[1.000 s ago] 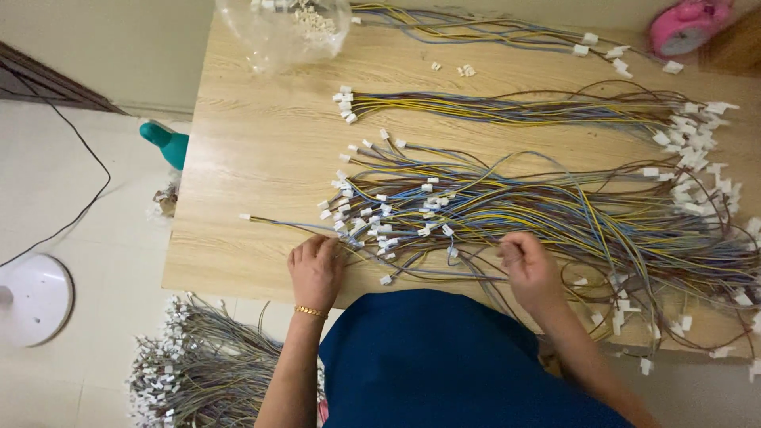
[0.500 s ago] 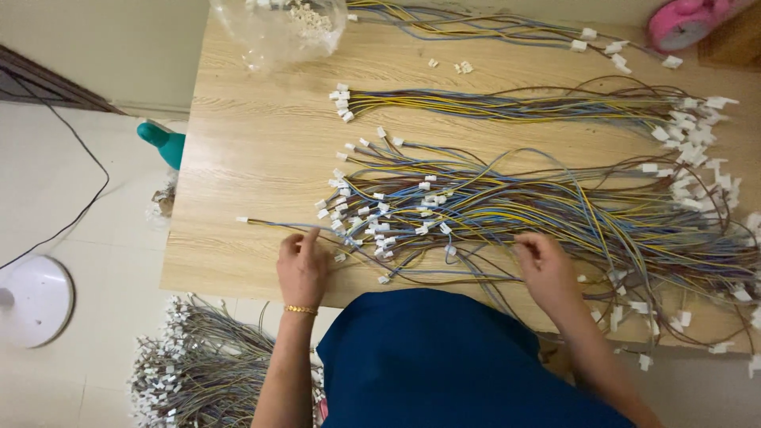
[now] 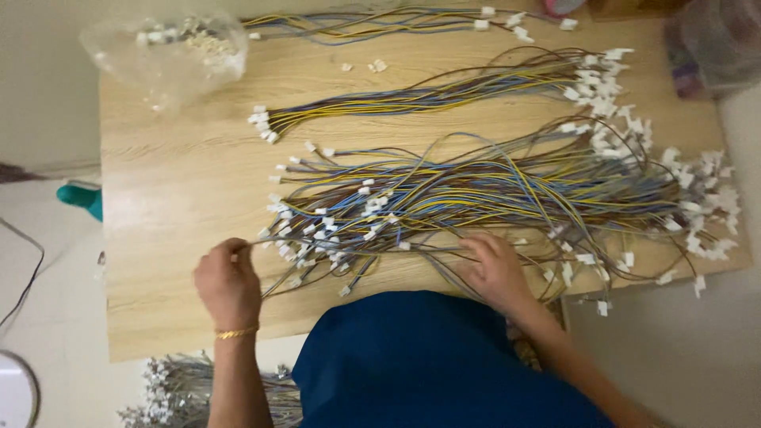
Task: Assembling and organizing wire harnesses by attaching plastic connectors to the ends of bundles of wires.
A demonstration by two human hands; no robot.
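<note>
The left hand (image 3: 228, 284) pinches the end of a wire (image 3: 357, 247) near the table (image 3: 170, 198) front edge; the right hand (image 3: 495, 268) rests curled on the same strand, seemingly gripping it, at the near side of the loose wire pile (image 3: 491, 186). A bag (image 3: 170, 49) sits far left

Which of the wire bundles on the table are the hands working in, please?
The big loose bundle nearest the table's front edge: both the left hand and right hand touch its wires. The two tidier bundles behind it lie untouched.
</note>
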